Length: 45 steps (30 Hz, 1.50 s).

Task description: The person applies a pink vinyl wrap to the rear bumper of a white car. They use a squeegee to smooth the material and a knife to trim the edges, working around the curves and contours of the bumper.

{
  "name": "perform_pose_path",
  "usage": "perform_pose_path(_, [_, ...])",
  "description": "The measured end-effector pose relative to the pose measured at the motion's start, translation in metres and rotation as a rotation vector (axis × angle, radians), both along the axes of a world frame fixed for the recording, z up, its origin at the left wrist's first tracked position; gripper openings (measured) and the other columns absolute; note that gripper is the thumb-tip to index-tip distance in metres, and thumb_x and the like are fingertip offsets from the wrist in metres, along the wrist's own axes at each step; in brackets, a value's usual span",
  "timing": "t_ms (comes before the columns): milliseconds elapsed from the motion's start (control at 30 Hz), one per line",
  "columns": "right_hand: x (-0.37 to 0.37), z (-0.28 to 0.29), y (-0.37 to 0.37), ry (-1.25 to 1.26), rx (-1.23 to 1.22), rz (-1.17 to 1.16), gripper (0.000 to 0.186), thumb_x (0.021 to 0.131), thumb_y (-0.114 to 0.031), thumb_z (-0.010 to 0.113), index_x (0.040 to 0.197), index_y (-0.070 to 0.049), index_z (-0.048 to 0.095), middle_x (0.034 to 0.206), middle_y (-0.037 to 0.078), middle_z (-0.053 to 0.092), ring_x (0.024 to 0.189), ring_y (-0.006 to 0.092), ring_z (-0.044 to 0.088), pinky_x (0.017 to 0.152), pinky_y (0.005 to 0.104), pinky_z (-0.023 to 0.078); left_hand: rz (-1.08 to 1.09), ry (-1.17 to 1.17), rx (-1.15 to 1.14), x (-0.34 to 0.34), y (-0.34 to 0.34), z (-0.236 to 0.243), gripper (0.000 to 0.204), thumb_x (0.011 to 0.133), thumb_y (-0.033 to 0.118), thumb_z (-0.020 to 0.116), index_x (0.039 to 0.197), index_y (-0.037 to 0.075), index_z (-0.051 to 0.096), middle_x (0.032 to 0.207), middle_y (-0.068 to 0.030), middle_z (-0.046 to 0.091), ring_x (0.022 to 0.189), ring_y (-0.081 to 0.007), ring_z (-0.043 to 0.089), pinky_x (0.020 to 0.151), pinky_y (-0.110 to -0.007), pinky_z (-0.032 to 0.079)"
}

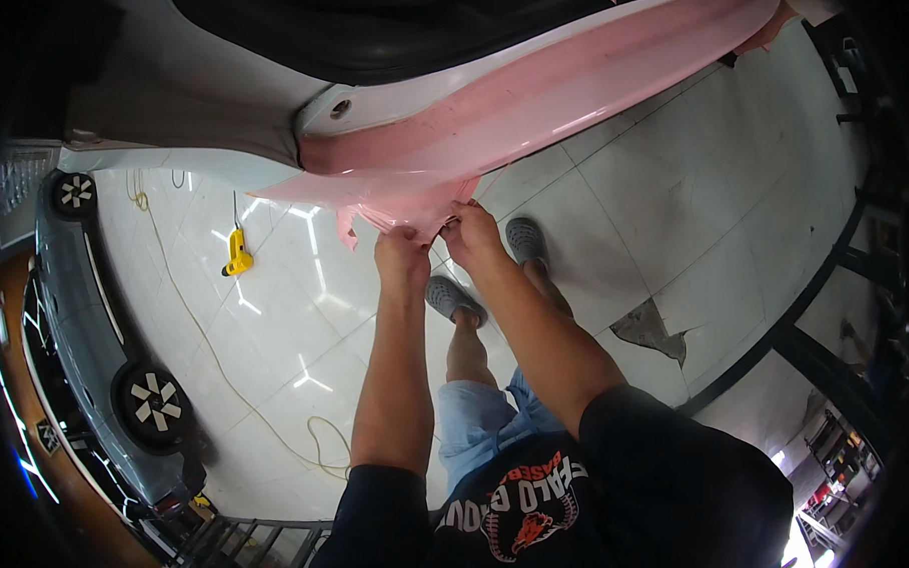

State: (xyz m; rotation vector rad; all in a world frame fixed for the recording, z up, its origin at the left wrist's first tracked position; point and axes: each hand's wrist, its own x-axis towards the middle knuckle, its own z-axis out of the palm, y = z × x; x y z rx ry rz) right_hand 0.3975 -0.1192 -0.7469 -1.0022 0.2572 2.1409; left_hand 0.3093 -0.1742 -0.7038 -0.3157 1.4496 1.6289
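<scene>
Glossy pink film (449, 121) covers the car's door sill (363, 105) from the middle of the view to the upper right. Its loose edge hangs off the sill in crumpled folds, with a torn strip dangling on the left. My left hand (401, 254) is closed on this edge, thumb and fingers pinching it. Right beside it, my right hand (471, 233) pinches the same edge a little higher. The film looks stretched between the sill and both hands. Some fingertips are hidden in the folds.
A yellow heat gun (237, 254) is at the left, below the sill, with a cord above it. A pale hose (208, 338) winds across the tiled floor. A grey car (90, 297) stands far left. One floor tile is broken (651, 332) at the right.
</scene>
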Motion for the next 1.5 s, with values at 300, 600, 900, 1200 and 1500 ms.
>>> perform_pose_path(300, [0.043,0.0,0.039,0.017,-0.071,0.178,0.02,0.093,-0.006,0.044,0.112,-0.001,0.049,0.105,0.011,0.056,0.096,0.0244,0.056,0.091,0.0451,0.044,0.088,-0.191,0.045,0.012,-0.006,0.021,0.024,0.089,0.004,0.047,0.111,-0.006,0.047,0.11,-0.0172,0.051,0.101,-0.0316,0.056,0.092,-0.044,0.051])
perform_pose_path(600, [0.056,-0.033,0.053,-0.289,-0.086,0.152,0.019,0.092,-0.004,0.04,0.106,0.002,0.051,0.087,0.011,0.058,0.077,0.0248,0.064,0.069,0.0388,0.057,0.165,-0.358,0.115,0.047,0.02,-0.031,0.024,0.092,0.019,0.051,0.11,0.002,0.054,0.118,-0.0143,0.053,0.109,-0.0307,0.053,0.093,-0.04,0.046])
perform_pose_path(900, [0.145,-0.023,0.038,-0.431,0.097,0.224,0.02,0.088,-0.008,0.043,0.092,-0.002,0.061,0.065,-0.001,0.047,0.048,0.0083,0.039,0.046,0.0251,0.041,0.194,-0.335,0.22,0.044,0.042,-0.05,0.029,0.089,-0.001,0.037,0.114,-0.01,0.048,0.116,-0.022,0.055,0.111,-0.0348,0.055,0.1,-0.046,0.046])
perform_pose_path(1200, [0.201,0.01,-0.026,-0.486,0.135,0.273,0.016,0.086,-0.009,0.046,0.088,-0.003,0.06,0.057,-0.003,0.04,0.044,0.006,0.029,0.04,0.0235,0.026,0.327,-0.445,0.37,0.052,0.047,-0.05,0.031,0.09,-0.005,0.031,0.117,-0.014,0.043,0.119,-0.0249,0.051,0.113,-0.0378,0.053,0.1,-0.048,0.047])
perform_pose_path(1500, [0.075,-0.042,0.072,-0.072,0.055,0.303,0.018,0.093,-0.017,0.05,0.105,-0.004,0.054,0.091,0.009,0.058,0.078,0.0176,0.055,0.068,0.0303,0.045,0.273,-0.276,0.286,0.069,0.052,-0.061,0.022,0.087,-0.002,0.036,0.101,-0.009,0.05,0.107,-0.02,0.055,0.101,-0.0302,0.055,0.095,-0.04,0.046])
